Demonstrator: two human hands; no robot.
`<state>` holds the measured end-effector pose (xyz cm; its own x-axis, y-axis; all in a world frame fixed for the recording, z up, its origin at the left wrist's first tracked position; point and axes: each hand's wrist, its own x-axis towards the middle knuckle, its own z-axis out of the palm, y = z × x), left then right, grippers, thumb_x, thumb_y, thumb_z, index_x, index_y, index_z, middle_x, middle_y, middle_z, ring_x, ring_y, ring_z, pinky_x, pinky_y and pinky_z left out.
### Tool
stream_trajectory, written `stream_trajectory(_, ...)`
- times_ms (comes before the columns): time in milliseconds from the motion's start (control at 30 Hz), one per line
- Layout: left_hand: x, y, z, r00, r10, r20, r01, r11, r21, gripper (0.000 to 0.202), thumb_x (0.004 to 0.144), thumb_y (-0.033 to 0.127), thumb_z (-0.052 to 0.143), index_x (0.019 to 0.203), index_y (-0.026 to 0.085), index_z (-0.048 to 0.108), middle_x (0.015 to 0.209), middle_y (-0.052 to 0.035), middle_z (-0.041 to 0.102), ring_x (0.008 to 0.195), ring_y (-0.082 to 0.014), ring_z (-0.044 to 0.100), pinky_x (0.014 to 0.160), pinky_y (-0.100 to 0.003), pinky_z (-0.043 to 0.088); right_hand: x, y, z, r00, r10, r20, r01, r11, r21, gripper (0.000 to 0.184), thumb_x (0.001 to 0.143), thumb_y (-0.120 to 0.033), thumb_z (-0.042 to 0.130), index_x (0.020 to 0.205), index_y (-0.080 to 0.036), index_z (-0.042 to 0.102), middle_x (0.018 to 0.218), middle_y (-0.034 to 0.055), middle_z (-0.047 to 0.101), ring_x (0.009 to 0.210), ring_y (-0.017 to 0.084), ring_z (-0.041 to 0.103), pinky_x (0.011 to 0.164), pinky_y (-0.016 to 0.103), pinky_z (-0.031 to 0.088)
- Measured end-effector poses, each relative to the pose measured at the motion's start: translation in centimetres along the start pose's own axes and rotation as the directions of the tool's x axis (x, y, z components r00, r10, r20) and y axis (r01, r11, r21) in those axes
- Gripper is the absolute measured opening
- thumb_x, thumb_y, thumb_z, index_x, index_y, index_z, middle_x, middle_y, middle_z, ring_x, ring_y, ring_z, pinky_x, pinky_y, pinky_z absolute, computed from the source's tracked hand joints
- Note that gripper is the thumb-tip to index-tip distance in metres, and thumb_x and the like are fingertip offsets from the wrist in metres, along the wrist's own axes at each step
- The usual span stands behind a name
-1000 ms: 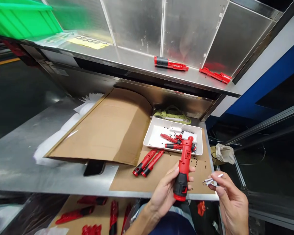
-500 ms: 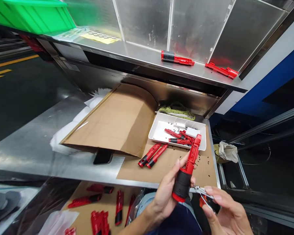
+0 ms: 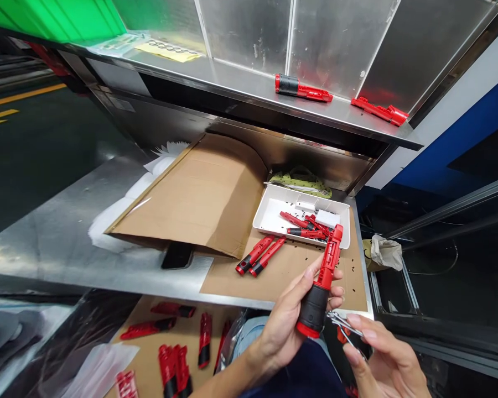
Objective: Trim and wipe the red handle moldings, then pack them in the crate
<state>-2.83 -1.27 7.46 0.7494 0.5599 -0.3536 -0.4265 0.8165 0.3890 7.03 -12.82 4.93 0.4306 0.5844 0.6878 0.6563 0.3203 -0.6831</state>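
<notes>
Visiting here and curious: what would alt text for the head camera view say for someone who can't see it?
The left hand grips a red-and-black tool body while the right hand pinches a small metal object over a steel bench. Beyond them, a white tray holds more red parts, and brown cardboard lies under it.

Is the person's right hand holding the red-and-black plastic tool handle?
No, the left hand grips that red-and-black plastic tool handle; the right hand pinches thin metal pieces.
</notes>
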Motion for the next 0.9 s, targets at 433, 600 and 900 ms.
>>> stream_trajectory(433,-0.56,0.03,0.34,0.996,-0.050,-0.073,0.055,0.996,0.068,0.048,0.082,0.043,0.074,0.124,0.020,0.070,0.110,-0.0118,0.071,0.070,-0.0107,0.060,0.062,-0.019,0.051,0.15,-0.80,0.58,0.993,-0.067,-0.094,0.060,0.995,-0.081,0.018,0.081,-0.016,0.076,0.098,-0.015,0.069,0.083,0.0067,0.079,0.073,0.023,0.077,0.068,0.035,0.065)
stream_trajectory(600,-0.62,0.09,0.45,0.998,-0.058,-0.033,0.060,0.997,0.054,0.050,0.080,0.042,0.075,0.126,0.023,0.069,0.108,-0.0107,0.071,0.071,-0.0107,0.062,0.062,-0.017,0.050,0.04,-0.73,0.54,0.995,-0.082,-0.054,0.077,0.992,-0.097,0.015,0.083,-0.018,0.074,0.097,-0.015,0.068,0.081,0.0072,0.079,0.070,0.024,0.077,0.066,0.036,0.065)
stream_trajectory(900,-0.78,0.07,0.75,0.998,-0.060,-0.015,0.061,0.996,0.064,0.049,0.080,0.043,0.075,0.126,0.026,0.068,0.107,-0.0096,0.071,0.068,-0.0090,0.061,0.061,-0.016,0.050,-0.18,-1.06,0.62,0.996,-0.069,-0.057,0.061,0.989,-0.136,0.012,0.084,-0.020,0.074,0.094,-0.016,0.068,0.080,0.0066,0.079,0.072,0.023,0.077,0.069,0.035,0.064)
